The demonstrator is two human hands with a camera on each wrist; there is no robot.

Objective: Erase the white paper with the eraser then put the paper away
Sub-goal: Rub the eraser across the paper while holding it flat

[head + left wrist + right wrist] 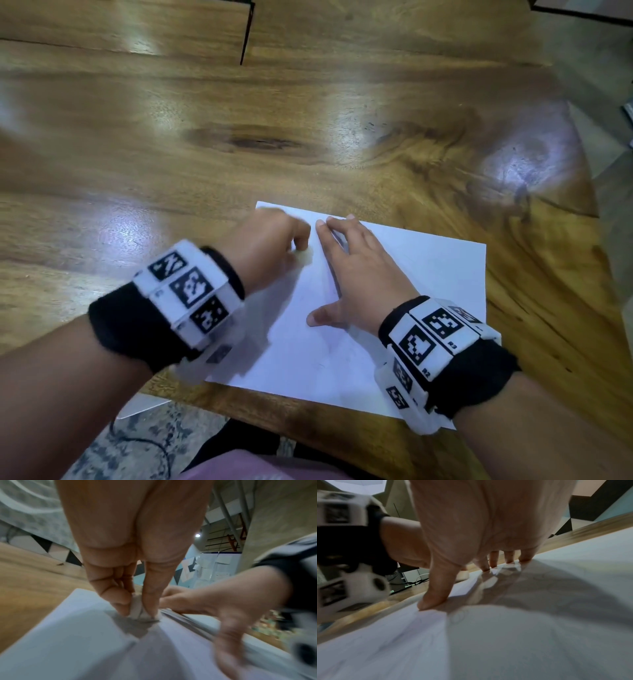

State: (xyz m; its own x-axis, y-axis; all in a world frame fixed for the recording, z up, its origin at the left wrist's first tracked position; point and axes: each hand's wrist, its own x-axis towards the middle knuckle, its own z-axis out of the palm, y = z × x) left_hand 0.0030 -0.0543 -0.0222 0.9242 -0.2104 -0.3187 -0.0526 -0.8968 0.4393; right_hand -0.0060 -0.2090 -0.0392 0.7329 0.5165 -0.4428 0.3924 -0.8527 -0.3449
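A white sheet of paper (411,281) lies on the wooden table (239,144) near its front edge, with faint pencil marks on it. My left hand (270,246) pinches a small pale eraser (137,608) between thumb and fingers and presses it onto the paper (68,635) near the far left part. The eraser (306,257) peeks out under the left fingers in the head view. My right hand (356,270) lies flat on the sheet beside it, fingers spread and straight, thumb (435,599) pressed down on the paper (539,635).
The table's corner (582,205) is on the right, with floor beyond it. Below the front edge show a patterned rug (144,442), a dark cable and a pink garment (239,466). A seam (246,34) crosses the far tabletop.
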